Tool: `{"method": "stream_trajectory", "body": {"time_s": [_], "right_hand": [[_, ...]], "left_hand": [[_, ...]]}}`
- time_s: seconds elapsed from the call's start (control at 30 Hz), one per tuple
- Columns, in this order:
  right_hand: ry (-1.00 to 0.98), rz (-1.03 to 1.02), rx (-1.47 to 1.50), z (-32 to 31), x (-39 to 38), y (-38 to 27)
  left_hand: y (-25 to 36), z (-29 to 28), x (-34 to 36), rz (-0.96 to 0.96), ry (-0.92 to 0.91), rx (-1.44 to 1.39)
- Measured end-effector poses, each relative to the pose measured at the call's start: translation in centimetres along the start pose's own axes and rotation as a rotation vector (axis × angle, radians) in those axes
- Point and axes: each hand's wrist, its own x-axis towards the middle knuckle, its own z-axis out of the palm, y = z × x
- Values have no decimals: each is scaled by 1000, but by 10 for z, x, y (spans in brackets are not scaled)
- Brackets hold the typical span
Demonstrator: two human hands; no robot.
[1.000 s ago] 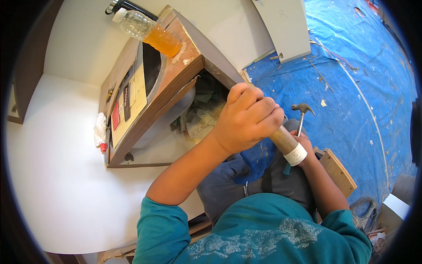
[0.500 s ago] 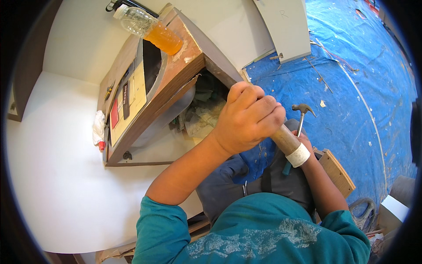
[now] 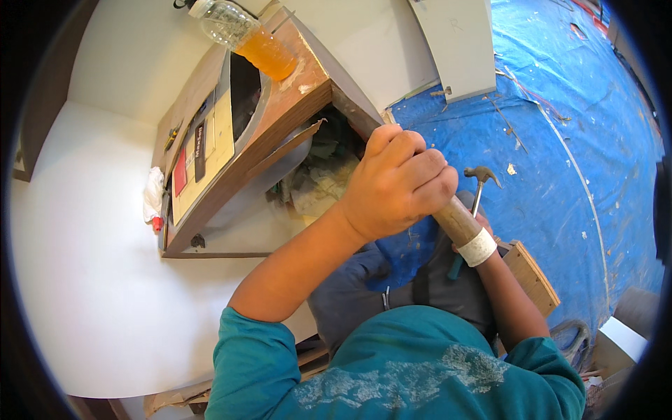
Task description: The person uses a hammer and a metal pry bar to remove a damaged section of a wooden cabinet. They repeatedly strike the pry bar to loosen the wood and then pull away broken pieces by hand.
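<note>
we wrap the fingers of our left hand round a wooden handle, its white-banded end slanting over our lap. our right hand, partly hidden behind it, has its fingers closed round the hammer, claw head away from us.

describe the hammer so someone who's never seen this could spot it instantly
Start at the blue sheet covering the floor on the right. Near its left side, the right hand, partly hidden behind a thick wooden rod, holds the hammer. Unlike the white-ended rod, it has a metal claw head and a teal grip.
</note>
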Motion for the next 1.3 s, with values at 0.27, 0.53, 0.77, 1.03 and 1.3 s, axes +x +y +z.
{"method": "stream_trajectory", "body": {"time_s": [0.27, 0.53, 0.77, 1.03, 1.3], "right_hand": [[-72, -161, -110, 17, -47, -11], [-374, -672, -374, 7, -106, -12], [-593, -1001, -564, 30, -122, -24], [-494, -964, -707, 39, -126, -26], [-410, -775, -866, 41, -135, -31]], "left_hand": [[-2, -4, -5, -6, 4, -30], [-3, -6, -2, -15, 22, -58], [-3, -8, -1, -6, 7, -74], [-4, -9, -1, 0, 1, -74], [-3, -9, 1, 4, 13, -75]]}}
